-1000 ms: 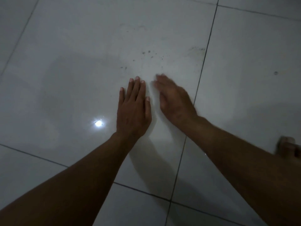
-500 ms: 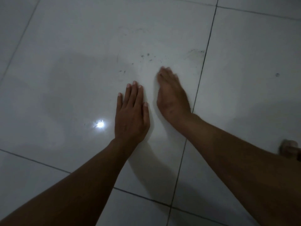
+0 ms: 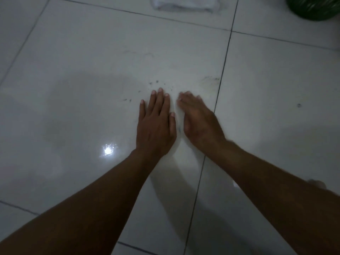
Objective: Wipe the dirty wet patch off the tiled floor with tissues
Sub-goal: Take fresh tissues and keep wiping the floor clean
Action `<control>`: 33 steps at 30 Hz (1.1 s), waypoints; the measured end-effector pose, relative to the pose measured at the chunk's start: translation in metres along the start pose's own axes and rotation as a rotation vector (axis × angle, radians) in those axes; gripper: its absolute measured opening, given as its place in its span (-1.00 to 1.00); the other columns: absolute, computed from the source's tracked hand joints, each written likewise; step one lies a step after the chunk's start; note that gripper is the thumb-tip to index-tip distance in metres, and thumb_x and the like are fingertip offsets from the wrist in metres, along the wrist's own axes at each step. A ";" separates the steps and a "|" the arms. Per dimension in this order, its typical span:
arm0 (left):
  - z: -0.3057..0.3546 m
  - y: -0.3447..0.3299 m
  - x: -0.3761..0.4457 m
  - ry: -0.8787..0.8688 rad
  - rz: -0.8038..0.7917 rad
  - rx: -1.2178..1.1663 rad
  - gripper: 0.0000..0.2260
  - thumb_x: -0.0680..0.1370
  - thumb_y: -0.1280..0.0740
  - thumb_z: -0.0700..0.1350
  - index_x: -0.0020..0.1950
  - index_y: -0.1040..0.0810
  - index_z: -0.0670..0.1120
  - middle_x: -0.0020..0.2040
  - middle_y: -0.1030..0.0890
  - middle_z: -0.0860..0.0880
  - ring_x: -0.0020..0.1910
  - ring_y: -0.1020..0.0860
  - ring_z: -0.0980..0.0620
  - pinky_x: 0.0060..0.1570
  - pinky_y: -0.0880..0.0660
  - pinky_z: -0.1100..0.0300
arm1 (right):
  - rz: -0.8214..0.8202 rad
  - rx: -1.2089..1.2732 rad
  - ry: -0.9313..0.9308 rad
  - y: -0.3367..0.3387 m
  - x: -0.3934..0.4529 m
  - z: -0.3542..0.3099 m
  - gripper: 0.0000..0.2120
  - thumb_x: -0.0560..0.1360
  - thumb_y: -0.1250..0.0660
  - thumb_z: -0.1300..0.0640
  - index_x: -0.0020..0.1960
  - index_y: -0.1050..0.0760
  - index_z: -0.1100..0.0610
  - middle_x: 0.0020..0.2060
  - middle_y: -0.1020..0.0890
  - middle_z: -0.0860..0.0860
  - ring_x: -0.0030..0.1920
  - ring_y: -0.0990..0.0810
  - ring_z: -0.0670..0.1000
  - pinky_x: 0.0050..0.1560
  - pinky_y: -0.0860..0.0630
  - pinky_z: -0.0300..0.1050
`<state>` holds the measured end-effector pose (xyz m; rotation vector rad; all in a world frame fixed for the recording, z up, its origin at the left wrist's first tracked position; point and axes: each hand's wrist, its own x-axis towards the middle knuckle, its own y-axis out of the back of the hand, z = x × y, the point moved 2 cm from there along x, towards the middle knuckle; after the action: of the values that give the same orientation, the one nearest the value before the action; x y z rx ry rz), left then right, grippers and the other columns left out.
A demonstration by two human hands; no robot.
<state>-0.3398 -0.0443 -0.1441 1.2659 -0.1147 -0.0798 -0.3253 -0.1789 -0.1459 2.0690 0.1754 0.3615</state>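
Wiping not begun: left hand [image 3: 156, 126] flat, fingers together; right hand [image 3: 198, 122] flat, blurred; specks [image 3: 156, 82] at 12 o'clock, tissues [image 3: 184, 3] beyond, untouched.

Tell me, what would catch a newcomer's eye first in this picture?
Two bare hands pressed flat on the white tiled floor at centre: the left hand with fingers straight, the right hand slightly blurred beside it. Just beyond the fingertips lie dark specks and a dirty smudge by the grout line. A bright light reflection glints left of the left wrist.
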 end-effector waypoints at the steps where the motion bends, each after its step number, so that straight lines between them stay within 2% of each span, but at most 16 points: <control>1: 0.006 -0.002 0.009 0.003 0.000 -0.001 -0.46 0.64 0.09 0.02 0.58 -0.12 -0.18 0.60 -0.09 -0.16 0.59 0.01 -0.07 0.55 0.08 -0.08 | -0.007 -0.012 0.064 0.003 -0.011 0.002 -0.60 0.53 -0.09 0.30 0.31 -0.49 0.32 0.32 -0.51 0.21 0.39 -0.44 0.15 0.47 -0.25 0.07; 3: 0.017 -0.005 0.024 0.016 0.003 -0.017 -0.45 0.63 0.09 0.02 0.59 -0.12 -0.18 0.60 -0.09 -0.15 0.59 0.02 -0.07 0.55 0.09 -0.08 | 0.053 -0.030 0.029 0.009 -0.027 0.017 -0.59 0.54 -0.07 0.32 0.32 -0.49 0.30 0.33 -0.51 0.21 0.39 -0.43 0.14 0.47 -0.27 0.10; 5: 0.023 -0.010 0.031 0.046 -0.005 -0.009 -0.45 0.64 0.09 0.03 0.59 -0.08 -0.16 0.61 -0.06 -0.14 0.59 0.05 -0.05 0.55 0.10 -0.08 | 0.157 -0.065 -0.148 0.014 -0.024 0.040 -0.59 0.53 -0.12 0.41 0.34 -0.46 0.32 0.36 -0.47 0.23 0.42 -0.39 0.16 0.49 -0.20 0.10; 8: 0.024 -0.013 0.031 0.059 -0.010 0.016 -0.45 0.64 0.10 0.04 0.60 -0.03 -0.14 0.61 -0.01 -0.12 0.60 0.09 -0.02 0.56 0.12 -0.06 | 0.237 -0.070 -0.414 0.015 0.013 0.060 -0.56 0.51 -0.07 0.46 0.35 -0.44 0.34 0.41 -0.40 0.24 0.48 -0.29 0.16 0.53 0.00 -0.06; 10: 0.023 -0.013 0.029 0.056 -0.005 0.017 -0.46 0.64 0.11 0.03 0.60 -0.05 -0.14 0.61 -0.03 -0.12 0.60 0.07 -0.02 0.56 0.10 -0.06 | 0.254 -0.034 -0.484 0.015 0.038 0.063 -0.50 0.50 -0.02 0.46 0.39 -0.40 0.31 0.45 -0.34 0.22 0.51 -0.22 0.14 0.53 0.07 -0.10; 13: 0.022 -0.014 0.031 0.058 0.009 0.011 -0.47 0.64 0.09 0.02 0.60 -0.08 -0.14 0.61 -0.06 -0.12 0.60 0.04 -0.03 0.56 0.06 -0.08 | 0.196 -0.032 -0.373 0.008 0.050 0.054 -0.48 0.49 -0.03 0.45 0.44 -0.34 0.31 0.46 -0.33 0.22 0.52 -0.21 0.14 0.55 0.01 -0.03; 17: 0.021 -0.014 0.031 0.047 0.012 -0.003 -0.47 0.64 0.10 0.01 0.59 -0.10 -0.16 0.60 -0.08 -0.12 0.60 0.03 -0.03 0.56 0.06 -0.07 | -0.001 0.003 0.060 0.010 0.018 0.034 -0.52 0.47 -0.16 0.41 0.38 -0.41 0.33 0.38 -0.44 0.22 0.43 -0.37 0.16 0.48 -0.23 0.10; 19: 0.020 -0.013 0.032 0.040 0.015 -0.031 -0.46 0.63 0.10 0.01 0.59 -0.11 -0.17 0.60 -0.09 -0.13 0.59 0.02 -0.04 0.56 0.07 -0.05 | -0.058 -0.006 0.130 0.016 0.010 0.037 -0.52 0.46 -0.17 0.41 0.37 -0.44 0.30 0.37 -0.46 0.19 0.42 -0.40 0.13 0.47 -0.25 0.09; 21: 0.019 -0.009 0.032 0.031 0.003 -0.103 -0.47 0.64 0.07 -0.01 0.59 -0.10 -0.17 0.60 -0.09 -0.13 0.59 0.03 -0.02 0.56 0.11 0.00 | 0.016 -0.038 0.065 0.016 0.014 0.044 -0.54 0.47 -0.15 0.42 0.34 -0.47 0.29 0.35 -0.48 0.20 0.40 -0.41 0.15 0.47 -0.25 0.08; 23: 0.014 -0.005 0.029 0.018 -0.019 -0.181 -0.48 0.65 0.05 -0.01 0.59 -0.08 -0.16 0.61 -0.07 -0.12 0.59 0.06 0.00 0.56 0.15 0.05 | 0.139 -0.031 -0.149 0.017 0.025 0.051 -0.54 0.49 -0.10 0.45 0.34 -0.47 0.28 0.38 -0.45 0.22 0.44 -0.37 0.17 0.50 -0.17 0.04; 25: 0.005 0.001 0.023 0.007 -0.014 -0.179 -0.48 0.66 0.04 0.00 0.60 -0.08 -0.15 0.61 -0.06 -0.10 0.59 0.08 0.01 0.56 0.15 0.04 | 0.172 -0.012 -0.350 0.012 0.036 0.052 -0.51 0.51 -0.04 0.45 0.38 -0.42 0.27 0.44 -0.37 0.21 0.50 -0.26 0.14 0.54 -0.05 -0.04; 26: -0.001 0.004 0.019 0.014 -0.003 -0.153 -0.48 0.66 0.04 0.00 0.60 -0.08 -0.15 0.61 -0.06 -0.10 0.60 0.08 0.00 0.56 0.15 0.03 | 0.163 0.004 -0.374 0.008 0.039 0.048 -0.52 0.51 -0.04 0.44 0.40 -0.40 0.28 0.45 -0.36 0.20 0.51 -0.24 0.13 0.54 -0.02 -0.06; 27: -0.008 0.007 0.014 0.031 0.010 -0.128 -0.48 0.65 0.04 0.00 0.60 -0.09 -0.15 0.61 -0.07 -0.10 0.60 0.07 0.00 0.56 0.14 0.01 | 0.147 0.019 -0.330 0.003 0.040 0.038 -0.53 0.52 -0.05 0.42 0.40 -0.39 0.30 0.44 -0.37 0.21 0.50 -0.26 0.14 0.53 -0.04 -0.06; 31: -0.041 0.019 -0.015 0.093 0.035 -0.034 -0.47 0.65 0.01 0.02 0.58 -0.14 -0.17 0.60 -0.11 -0.12 0.59 0.01 -0.05 0.54 0.13 -0.01 | -0.012 0.023 0.142 -0.015 0.012 -0.012 -0.52 0.48 -0.03 0.35 0.33 -0.47 0.32 0.34 -0.49 0.22 0.39 -0.44 0.16 0.45 -0.26 0.06; 33: -0.056 0.024 -0.032 0.122 0.019 -0.018 -0.47 0.65 0.01 0.04 0.59 -0.14 -0.16 0.60 -0.09 -0.12 0.59 0.02 -0.05 0.54 0.11 -0.03 | -0.066 0.015 0.230 -0.015 -0.004 -0.020 -0.50 0.47 0.00 0.32 0.34 -0.48 0.30 0.35 -0.50 0.19 0.39 -0.43 0.13 0.45 -0.28 0.06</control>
<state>-0.3638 0.0201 -0.1395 1.2487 -0.0211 0.0133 -0.3349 -0.1562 -0.1504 2.0278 0.3853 0.5587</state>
